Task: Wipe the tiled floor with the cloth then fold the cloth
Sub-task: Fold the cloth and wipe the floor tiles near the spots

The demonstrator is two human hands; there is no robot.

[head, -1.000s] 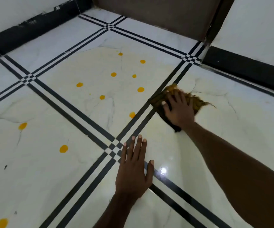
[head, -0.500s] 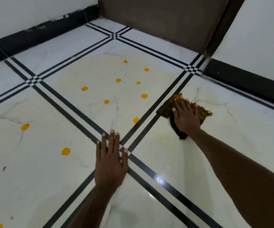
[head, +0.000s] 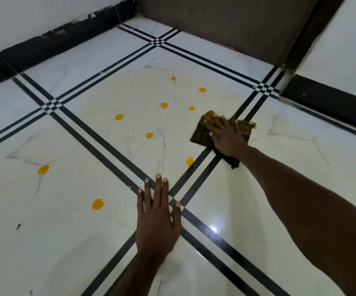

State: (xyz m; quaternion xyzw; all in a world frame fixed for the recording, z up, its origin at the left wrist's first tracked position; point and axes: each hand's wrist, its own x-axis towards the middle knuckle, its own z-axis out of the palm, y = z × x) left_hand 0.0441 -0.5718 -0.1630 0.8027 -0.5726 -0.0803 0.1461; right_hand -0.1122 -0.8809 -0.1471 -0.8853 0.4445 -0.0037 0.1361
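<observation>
Cloth (head: 205,133), yellow-stained, lies on the tiled floor (head: 87,242) across a black grout band, pinned beneath the flat, spread right hand (head: 228,137). Left hand (head: 156,216) braces, fingers extended, holding nothing. Risk: the saturated cloth may smear the yellow drops (head: 149,135) rather than lift them.

Cloth (head: 202,133), yellow spots (head: 97,204) on tiled floor (head: 66,242)

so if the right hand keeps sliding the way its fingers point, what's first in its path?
The right hand, flat on the cloth, points up-left. First in line looks like the small yellow spot, then the one beyond; exact heading is uncertain.
</observation>
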